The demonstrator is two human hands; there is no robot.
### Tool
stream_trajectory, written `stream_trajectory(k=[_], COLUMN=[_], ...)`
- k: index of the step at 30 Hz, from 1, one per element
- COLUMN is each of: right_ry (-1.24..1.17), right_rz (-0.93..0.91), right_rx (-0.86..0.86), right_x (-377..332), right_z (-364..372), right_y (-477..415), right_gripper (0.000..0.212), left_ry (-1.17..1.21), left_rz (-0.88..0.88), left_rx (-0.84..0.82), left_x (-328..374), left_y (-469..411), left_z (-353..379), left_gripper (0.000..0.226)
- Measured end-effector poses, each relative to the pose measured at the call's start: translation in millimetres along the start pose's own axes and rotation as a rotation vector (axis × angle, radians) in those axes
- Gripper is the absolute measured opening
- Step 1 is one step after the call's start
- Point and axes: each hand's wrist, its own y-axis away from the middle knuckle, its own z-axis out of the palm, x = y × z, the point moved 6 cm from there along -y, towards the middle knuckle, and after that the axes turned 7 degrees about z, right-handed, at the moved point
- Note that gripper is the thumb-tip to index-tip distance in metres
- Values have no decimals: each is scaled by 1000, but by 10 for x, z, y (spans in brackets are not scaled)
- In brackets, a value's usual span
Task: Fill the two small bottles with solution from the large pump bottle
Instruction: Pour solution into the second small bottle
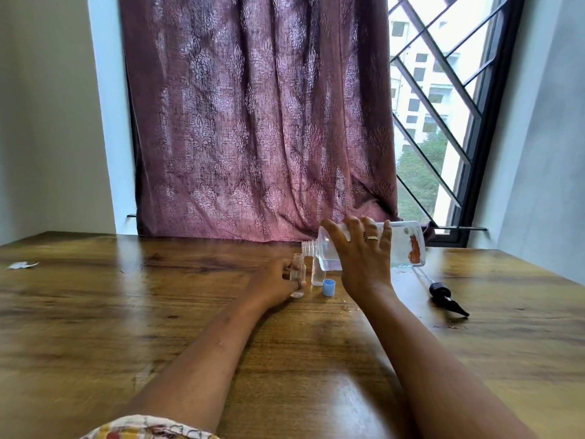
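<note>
My right hand (pixel 361 255) grips the large clear bottle (pixel 408 245), tipped on its side with its open threaded neck pointing left. That neck hangs just over the mouth of a small clear bottle (pixel 298 274), which my left hand (pixel 272 280) holds upright on the wooden table (pixel 158 312). A second small clear bottle (pixel 317 275) stands right behind it, partly hidden by the large bottle. Clear liquid lies low in the big bottle. Its black pump head with tube (pixel 443 296) lies on the table to the right.
A blue cap (pixel 328 287) stands on the table between my hands. A scrap of white paper (pixel 22 265) lies at the far left. A purple curtain (pixel 259 122) and a barred window (pixel 443 106) rise behind the table's far edge.
</note>
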Motion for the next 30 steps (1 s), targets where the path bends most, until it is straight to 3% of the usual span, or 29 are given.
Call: stream_trajectory(k=[3, 19, 30], right_ry=[6, 16, 21], right_rz=[-1, -4, -4], right_rx=[-2, -1, 6], right_x=[-2, -6, -9], right_z=[-1, -4, -12], right_y=[0, -4, -3], right_gripper=[100, 99, 99], left_ry=[24, 20, 21], left_rz=[7, -13, 11], left_rx=[7, 5, 7], left_x=[-1, -39, -17], left_y=[-8, -13, -24], left_z=[1, 6, -6], left_gripper=[29, 43, 30])
